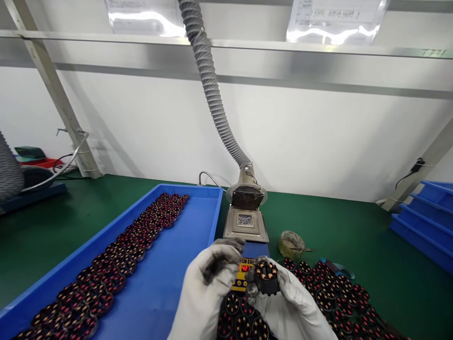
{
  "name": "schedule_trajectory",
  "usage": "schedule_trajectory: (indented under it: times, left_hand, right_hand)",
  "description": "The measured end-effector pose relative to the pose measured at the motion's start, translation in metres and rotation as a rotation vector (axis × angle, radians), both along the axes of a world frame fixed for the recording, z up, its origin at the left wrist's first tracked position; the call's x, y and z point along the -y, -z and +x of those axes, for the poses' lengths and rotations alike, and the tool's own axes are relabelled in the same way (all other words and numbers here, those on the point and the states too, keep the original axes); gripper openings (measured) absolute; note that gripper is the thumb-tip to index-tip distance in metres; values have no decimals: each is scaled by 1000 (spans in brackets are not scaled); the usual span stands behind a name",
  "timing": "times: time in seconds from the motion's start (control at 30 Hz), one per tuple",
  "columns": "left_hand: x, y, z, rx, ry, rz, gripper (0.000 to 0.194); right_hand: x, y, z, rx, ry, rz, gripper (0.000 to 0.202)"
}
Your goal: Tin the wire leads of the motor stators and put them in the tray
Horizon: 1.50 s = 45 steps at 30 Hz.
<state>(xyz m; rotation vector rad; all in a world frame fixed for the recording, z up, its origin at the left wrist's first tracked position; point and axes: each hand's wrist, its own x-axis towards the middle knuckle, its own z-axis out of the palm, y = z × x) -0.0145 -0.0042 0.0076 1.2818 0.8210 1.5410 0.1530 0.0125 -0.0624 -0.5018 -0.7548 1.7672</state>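
Note:
My right hand (283, 302), in a white glove with blackened fingertips, grips a round black part with copper coils (266, 277), its coil side facing up and toward me. Just to its left, my left hand (214, 271), gloved and stained dark, has its fingers curled together. Whatever lies between those fingertips is hidden. Behind both hands stands a solder pot (246, 222) with a square bath of shiny metal and a red digital display (247, 267), partly covered by my left hand. More round coil parts (243, 326) lie below and between my hands.
A long blue tray (184, 250) at left holds rows of similar coil parts (120, 257). Others are piled on the green table (357, 226) at right, near a small round tin (290, 244). A ribbed exhaust hose (214, 89) hangs over the pot. Blue trays (424, 222) are stacked far right.

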Motion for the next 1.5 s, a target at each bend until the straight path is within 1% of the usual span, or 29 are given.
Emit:
schedule_trajectory:
  times: [0.03,0.07,0.13,0.2,0.23,0.33,0.4,0.5,0.53,0.57,0.6,0.67,0.7,0.73,0.77,0.87,0.93,0.97,1.0,1.03,1.07,1.1,1.17,1.2,1.27,1.33,1.4,1.47,1.5]
  left_hand:
    - [-1,-1,-3,-12,-12,-12,7]
    - [-2,-1,-5,-62,12,-30,12]
    - [-5,-3,-4,-207,130,-91,22]
    - [-6,-4,2,-256,220,-127,21]
    - [-6,-4,5,-230,224,-120,18]
    - [-3,-1,13,-134,164,-39,16]
    - [-1,1,11,-86,123,19,14]
    - [1,0,0,31,-43,29,9]
    - [0,-2,-4,28,-84,11,7]
    - [-2,-3,-6,-13,-93,-17,7]
    - [-3,-4,-7,-91,-54,-53,10]
    - [-6,-5,-4,-234,114,-111,15]
    - [-6,-4,-1,-262,178,-120,15]
    - [-5,-3,2,-257,202,-100,15]
    - [-3,-2,6,-245,186,-54,15]
    - [3,2,10,-217,36,167,18]
    - [7,2,6,-189,-87,248,16]
    - [7,2,3,-166,-160,244,14]
    - [7,1,1,-154,-207,207,12]
    - [7,0,0,-145,-213,140,9]
    - [6,-2,0,-128,-156,55,12]
    - [6,-3,2,-100,-42,-41,21]
    - [6,-2,11,9,236,-230,36]
    - [6,-1,17,108,324,-290,36]
    - [7,5,30,320,399,-372,27]
    - [6,12,38,500,370,-410,20]
    - [3,16,40,637,255,-377,18]
    - [-1,17,36,701,91,-317,20]
    - [-4,16,33,666,55,-313,23]
  right_hand:
    - [-2,1,1,0,3,1,15]
    - [-3,3,2,0,10,2,14]
    - [-4,4,4,1,24,2,13]
    - [-2,5,4,22,38,6,16]
    - [-1,6,2,45,53,14,19]
    - [5,5,-5,124,117,54,29]
    - [9,4,-9,149,157,77,33]
    - [10,3,-10,171,191,100,34]
    - [9,3,-10,182,196,109,34]
    - [8,3,-9,193,200,120,34]
    - [7,3,-8,203,203,130,33]
    - [5,2,-7,239,247,169,32]
    - [5,2,-7,262,283,193,32]
    - [7,0,-8,284,321,216,32]
    - [9,-2,-9,303,353,236,33]
    - [18,-10,-18,338,433,259,36]
    - [23,-15,-25,354,548,262,37]
    - [25,-17,-28,371,632,266,37]
    - [27,-18,-31,397,730,283,36]
    - [29,-18,-34,434,835,326,36]
    - [31,-18,-37,486,944,402,34]
    - [32,-17,-40,558,1051,505,32]
    - [34,-14,-44,749,1244,740,29]
    - [35,-12,-45,843,1310,838,30]
    - [37,-11,-48,988,1376,944,34]
    - [37,-11,-50,1035,1410,964,35]
    - [36,-13,-49,987,1450,945,37]
    - [34,-13,-45,916,1486,929,42]
    - [34,-13,-43,889,1489,934,43]
